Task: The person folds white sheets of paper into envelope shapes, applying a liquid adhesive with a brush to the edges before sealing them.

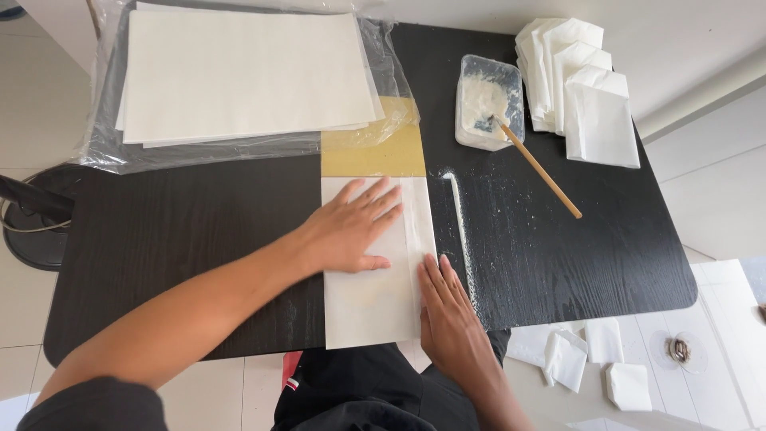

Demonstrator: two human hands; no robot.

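Right hand (452, 307) is closest to the lens, lying flat with fingers together along the right edge of a folded white sheet (373, 299), pressing the glued flap down so it sticks. Left hand (351, 227) rests palm-down on the middle of the same sheet, fingers spread apart, looks like it's there to keep the paper from sliding. Neither hand grips anything, both are just pressing. That sheet sits at the front of a black wood-grain table (175, 231), its top end touching a yellow card (375, 148).

Just right of it runs a thin smear of white paste (460, 231) — streaky and crumbly on the dark surface. Further back is a clear plastic tub (488, 100) of paste with a wooden stick (542, 172) leaning out of it, handy for the right hand. Finished white envelopes (582, 88) are fanned beside it, and a stack of big sheets (247, 72) lies on crinkly clear plastic — back left.
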